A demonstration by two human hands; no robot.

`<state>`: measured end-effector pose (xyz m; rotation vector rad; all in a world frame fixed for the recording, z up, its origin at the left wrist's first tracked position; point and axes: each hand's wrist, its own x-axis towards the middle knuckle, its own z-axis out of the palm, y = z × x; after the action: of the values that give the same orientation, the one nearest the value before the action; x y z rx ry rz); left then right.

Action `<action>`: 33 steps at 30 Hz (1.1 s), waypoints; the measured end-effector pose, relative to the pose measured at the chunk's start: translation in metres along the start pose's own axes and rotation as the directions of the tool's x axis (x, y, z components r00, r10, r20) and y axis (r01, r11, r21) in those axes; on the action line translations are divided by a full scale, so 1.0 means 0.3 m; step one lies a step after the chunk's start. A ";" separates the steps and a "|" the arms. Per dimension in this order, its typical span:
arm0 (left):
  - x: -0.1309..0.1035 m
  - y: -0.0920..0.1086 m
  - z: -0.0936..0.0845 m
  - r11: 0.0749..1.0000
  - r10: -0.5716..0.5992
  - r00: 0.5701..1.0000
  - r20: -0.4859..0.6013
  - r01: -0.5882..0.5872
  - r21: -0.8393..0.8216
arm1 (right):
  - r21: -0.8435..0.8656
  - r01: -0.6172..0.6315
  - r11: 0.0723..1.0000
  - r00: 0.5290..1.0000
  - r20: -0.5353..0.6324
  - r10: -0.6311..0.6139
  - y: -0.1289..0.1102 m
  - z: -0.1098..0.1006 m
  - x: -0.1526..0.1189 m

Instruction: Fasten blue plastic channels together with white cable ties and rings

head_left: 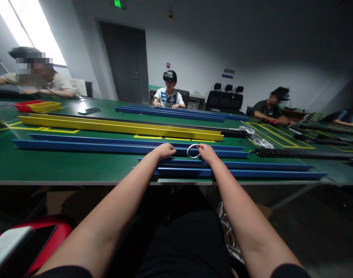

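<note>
In my right hand (207,153) is a thin white ring that looks like a narrow roll of tape (188,151), pinched at its right side and held upright. My left hand (165,151) is a short way left of the ring, its fingers pressed together; what they hold, if anything, is too small to see. Both hands hover above long blue channel bars. The nearer blue bar (260,173) lies along the table's front edge, partly behind my forearms. Just beyond my hands lies another blue bar (86,146).
A long yellow channel bar (121,126) lies farther back on the green table (63,168), with more blue bars (170,112) beyond. Red and yellow trays (46,106) stand at the left. Black strips (304,153) and clear plastic wrap (262,141) lie right. Several people sit around.
</note>
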<state>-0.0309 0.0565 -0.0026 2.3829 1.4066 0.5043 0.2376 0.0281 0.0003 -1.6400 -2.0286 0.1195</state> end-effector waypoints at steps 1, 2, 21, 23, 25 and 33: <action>0.003 -0.004 0.001 1.000 -0.003 1.000 0.012 0.003 -0.011 | -0.008 -0.009 1.000 1.000 0.005 0.009 0.005 0.009 -0.001; 0.006 -0.009 0.002 1.000 -0.005 1.000 0.023 0.006 -0.022 | -0.019 -0.017 1.000 1.000 0.007 0.017 0.010 0.015 -0.002; 0.007 -0.016 0.000 0.994 -0.050 0.998 0.039 0.054 -0.100 | -0.004 -0.129 0.992 0.990 0.050 0.129 0.031 0.012 -0.004; 0.008 -0.016 0.000 0.994 -0.052 0.998 0.036 0.055 -0.098 | -0.008 -0.136 0.991 0.989 0.051 0.136 0.034 0.013 -0.001; 0.006 -0.016 -0.001 0.994 -0.052 0.998 0.028 0.054 -0.096 | -0.008 -0.142 0.990 0.988 0.052 0.142 0.035 0.016 0.004; 0.005 -0.019 0.000 0.997 -0.049 0.999 -0.008 0.049 -0.067 | 0.007 -0.144 0.989 0.988 0.062 0.144 0.036 0.019 0.015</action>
<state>-0.0346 0.0603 -0.0049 2.2913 1.4258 0.5416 0.2441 0.0366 -0.0073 -1.7958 -1.9488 0.2350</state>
